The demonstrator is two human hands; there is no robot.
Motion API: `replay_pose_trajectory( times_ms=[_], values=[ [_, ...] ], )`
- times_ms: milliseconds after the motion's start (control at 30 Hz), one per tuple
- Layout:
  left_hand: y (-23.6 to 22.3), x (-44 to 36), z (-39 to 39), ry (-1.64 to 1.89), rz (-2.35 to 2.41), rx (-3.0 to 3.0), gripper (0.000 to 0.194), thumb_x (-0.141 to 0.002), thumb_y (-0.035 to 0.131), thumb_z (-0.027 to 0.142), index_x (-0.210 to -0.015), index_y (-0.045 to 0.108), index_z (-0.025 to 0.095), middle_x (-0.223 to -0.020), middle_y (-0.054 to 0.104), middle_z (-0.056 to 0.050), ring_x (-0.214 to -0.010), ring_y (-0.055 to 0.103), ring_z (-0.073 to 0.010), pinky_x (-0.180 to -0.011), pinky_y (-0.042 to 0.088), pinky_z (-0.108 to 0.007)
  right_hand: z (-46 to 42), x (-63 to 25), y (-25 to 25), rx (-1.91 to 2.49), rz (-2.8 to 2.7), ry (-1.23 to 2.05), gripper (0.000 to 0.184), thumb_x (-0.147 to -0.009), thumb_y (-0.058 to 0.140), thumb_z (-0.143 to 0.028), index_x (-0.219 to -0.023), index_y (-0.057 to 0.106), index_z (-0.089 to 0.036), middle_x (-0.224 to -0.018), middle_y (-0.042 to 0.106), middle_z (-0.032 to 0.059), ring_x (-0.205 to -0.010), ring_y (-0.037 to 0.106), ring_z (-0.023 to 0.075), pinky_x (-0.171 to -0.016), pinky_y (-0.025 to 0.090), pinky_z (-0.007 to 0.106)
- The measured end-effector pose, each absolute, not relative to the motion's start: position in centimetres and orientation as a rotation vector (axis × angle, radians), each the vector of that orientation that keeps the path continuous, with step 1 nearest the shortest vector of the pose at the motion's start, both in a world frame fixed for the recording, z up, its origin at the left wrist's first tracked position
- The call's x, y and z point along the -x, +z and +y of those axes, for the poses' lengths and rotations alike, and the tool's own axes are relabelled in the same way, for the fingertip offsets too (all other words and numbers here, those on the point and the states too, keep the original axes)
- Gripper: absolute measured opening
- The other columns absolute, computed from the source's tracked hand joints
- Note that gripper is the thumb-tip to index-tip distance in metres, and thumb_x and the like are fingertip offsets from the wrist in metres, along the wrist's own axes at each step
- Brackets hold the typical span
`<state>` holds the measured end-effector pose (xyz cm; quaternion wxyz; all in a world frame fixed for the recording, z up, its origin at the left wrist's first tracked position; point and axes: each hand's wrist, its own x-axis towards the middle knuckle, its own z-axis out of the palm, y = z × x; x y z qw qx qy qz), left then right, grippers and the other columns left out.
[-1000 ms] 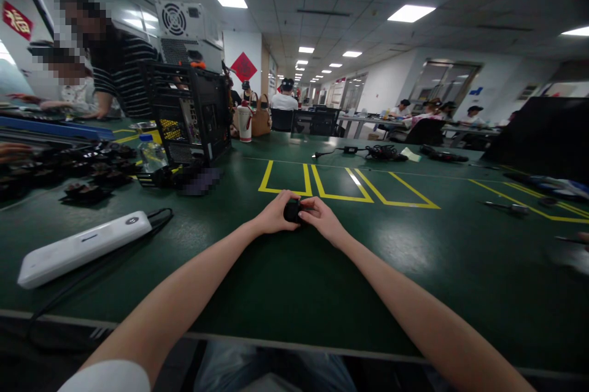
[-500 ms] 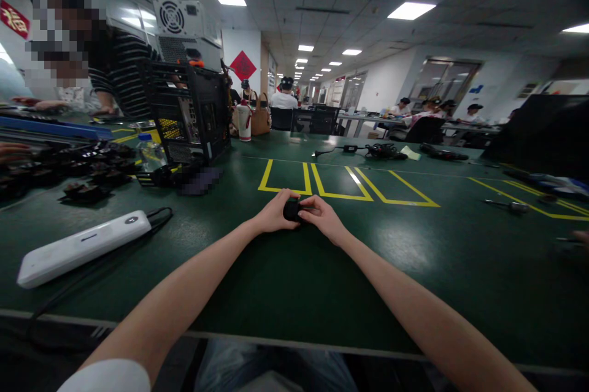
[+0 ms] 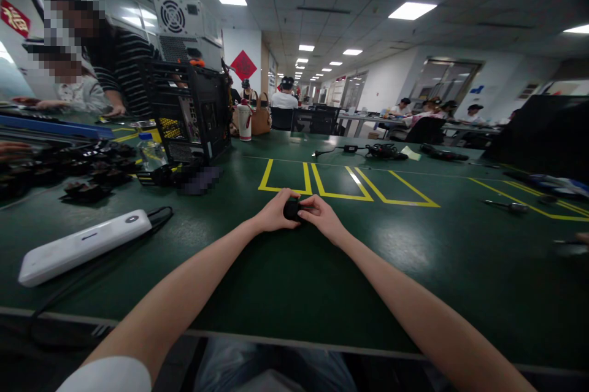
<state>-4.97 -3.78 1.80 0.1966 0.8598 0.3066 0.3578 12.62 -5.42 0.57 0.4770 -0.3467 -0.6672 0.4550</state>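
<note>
A small black boxy object [image 3: 291, 210] is held just above or on the green table [image 3: 294, 294], in front of the yellow tape marks. My left hand [image 3: 274, 213] wraps round its left side, with the thumb in front and fingers behind. From the right, my right hand [image 3: 322, 219] is closed in a pinch against the object's right side. Whether a smaller part sits between those fingertips is too small to make out. The object's far side is hidden by my fingers.
At left lie a white power strip-like device [image 3: 85, 246] with a black cable and a pile of black parts [image 3: 87, 191]. Behind stand an open computer case [image 3: 197, 113] and a bottle [image 3: 151, 153]. A screwdriver-like tool [image 3: 508, 205] lies right. Co-workers are at far left.
My hands and the black object stay almost in place. At far left, the person in the striped top has shifted, and a blurred hand at the right edge has moved slightly.
</note>
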Motion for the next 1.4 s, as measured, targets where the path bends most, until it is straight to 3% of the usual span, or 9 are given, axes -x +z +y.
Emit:
replay_pose_trajectory(
  times_ms=[133,267,500,667,800,1000,1200,1400],
  values=[
    [1.65,4.92,-3.67,1.025,0.846,-2.410,0.056,-0.055,0.067,0.022,-0.105,0.041,0.020,-0.102,0.048,-0.006,-0.095,0.047,-0.0223,-0.082,0.039,-0.037,-5.18,-12.83,0.49,0.884,-1.660,1.149,0.033,-0.066,0.063,-0.025,-0.095,0.050,-0.019,-0.100,0.054,0.0039,-0.095,0.055,0.0173,-0.090,0.040,0.038],
    [1.40,4.85,-3.46,1.034,0.846,-2.418,0.056,-0.055,0.067,0.021,-0.104,0.041,0.019,-0.102,0.048,-0.006,-0.095,0.047,-0.0224,-0.082,0.039,-0.037,-5.14,-13.02,0.24,0.791,-1.670,1.206,0.038,-0.060,0.068,-0.019,-0.091,0.047,-0.020,-0.100,0.052,0.0019,-0.097,0.054,0.0168,-0.089,0.041,0.036],
    [1.55,4.93,-3.55,1.011,0.857,-2.409,0.056,-0.056,0.067,0.023,-0.105,0.040,0.020,-0.103,0.048,-0.005,-0.094,0.048,-0.0217,-0.082,0.040,-0.037,-5.29,-12.57,0.43,0.847,-1.618,1.130,0.024,-0.066,0.062,-0.025,-0.085,0.049,-0.019,-0.092,0.054,0.0015,-0.088,0.056,0.0150,-0.087,0.042,0.037],
    [1.62,4.92,-3.54,1.004,0.862,-2.406,0.055,-0.056,0.067,0.023,-0.104,0.040,0.020,-0.102,0.048,-0.005,-0.094,0.048,-0.0218,-0.081,0.040,-0.036,-5.36,-12.80,0.64,0.896,-1.694,1.137,0.032,-0.068,0.060,-0.025,-0.098,0.049,-0.020,-0.103,0.053,0.0045,-0.095,0.055,0.0175,-0.089,0.040,0.039],
    [1.58,4.94,-3.51,1.012,0.846,-2.414,0.055,-0.056,0.067,0.022,-0.104,0.041,0.020,-0.102,0.047,-0.005,-0.093,0.047,-0.0211,-0.080,0.040,-0.035,-5.60,-12.89,0.67,0.817,-1.695,1.171,0.037,-0.062,0.066,-0.018,-0.094,0.047,-0.020,-0.103,0.051,0.0026,-0.098,0.054,0.0170,-0.089,0.041,0.036],
    [1.78,4.98,-3.62,0.999,0.857,-2.407,0.055,-0.056,0.068,0.025,-0.104,0.040,0.019,-0.100,0.047,-0.005,-0.091,0.048,-0.0206,-0.079,0.040,-0.035,-5.92,-12.58,1.01,0.864,-1.644,1.155,0.021,-0.070,0.058,-0.024,-0.088,0.049,-0.019,-0.095,0.054,0.0022,-0.089,0.056,0.0146,-0.086,0.043,0.037],
    [1.73,4.92,-3.60,0.994,0.860,-2.377,0.055,-0.056,0.067,0.024,-0.104,0.040,0.020,-0.100,0.048,-0.005,-0.091,0.049,-0.0209,-0.078,0.041,-0.035,-5.38,-12.79,0.74,0.869,-1.663,1.177,0.034,-0.067,0.062,-0.021,-0.098,0.049,-0.019,-0.104,0.053,0.0047,-0.099,0.053,0.0171,-0.092,0.038,0.038],
    [1.55,4.81,-3.39,1.026,0.830,-2.386,0.055,-0.054,0.067,0.020,-0.103,0.041,0.019,-0.101,0.048,-0.005,-0.094,0.048,-0.0215,-0.082,0.039,-0.037,-5.12,-12.95,0.08,0.770,-1.657,1.210,0.035,-0.061,0.066,-0.017,-0.091,0.048,-0.021,-0.100,0.052,0.0014,-0.095,0.054,0.0156,-0.089,0.040,0.036]
  ],
)
